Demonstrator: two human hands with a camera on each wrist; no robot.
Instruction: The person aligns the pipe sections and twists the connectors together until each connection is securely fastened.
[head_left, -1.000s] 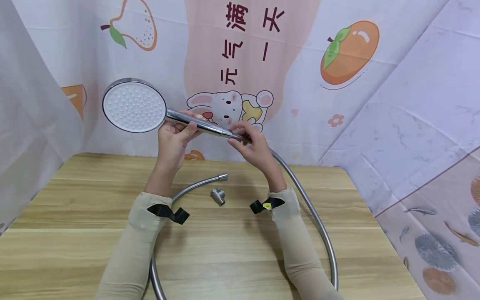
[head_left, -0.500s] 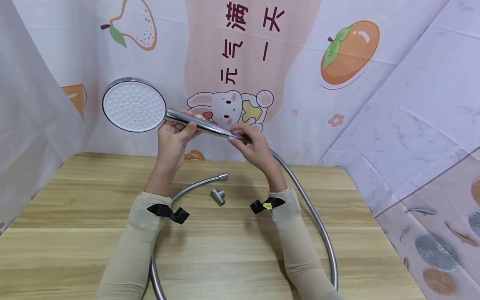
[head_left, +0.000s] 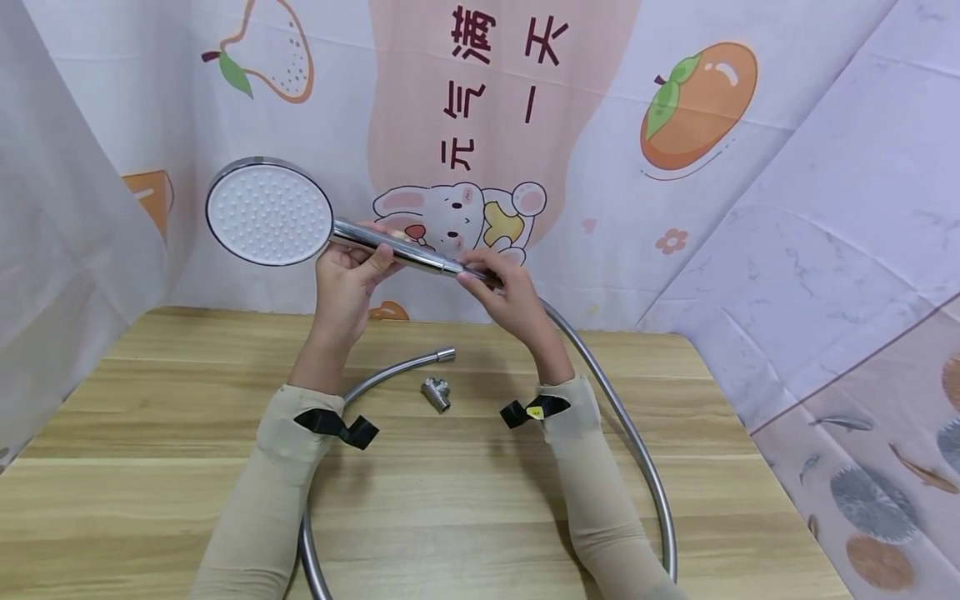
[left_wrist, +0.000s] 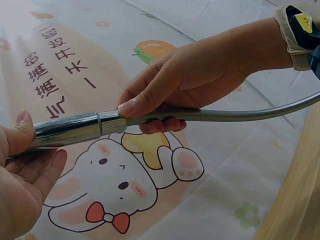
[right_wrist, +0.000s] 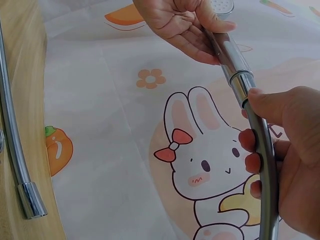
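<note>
Shower head (head_left: 270, 213) held up off the table (head_left: 450, 517), before the printed cloth (head_left: 600, 50), spray face toward the head camera, handle sloping down to the right. Change over the last second: very slight. Shower head and left hand (head_left: 348, 275) sit practically as before; only the right hand's (head_left: 506, 287) fingertips have shifted a little at the joint. Reading: work is at the handle-to-hose joint, in small finger movements. Left fingers: thumb on top of the handle, others beneath, drawn in to its thickness, gripping it. Right fingers: curled round the metal hose (head_left: 637, 446), gap no wider than the hose, thumb tip at the connector collar (left_wrist: 113, 123). Collar lines up with the handle and meets it at a visible seam; how tight the thread is cannot be told. Elsewhere: hose arcs down beside the right forearm and out of frame; a second stretch curves past the left forearm to a loose chrome end fitting (head_left: 446, 353). Small chrome valve (head_left: 437, 394) lies just beside that, touched by neither hand. Obstructions: nothing seen blocking the joint, though right fingers partly cover it in the head view; judged that the hanging hose could pull on it.
</note>
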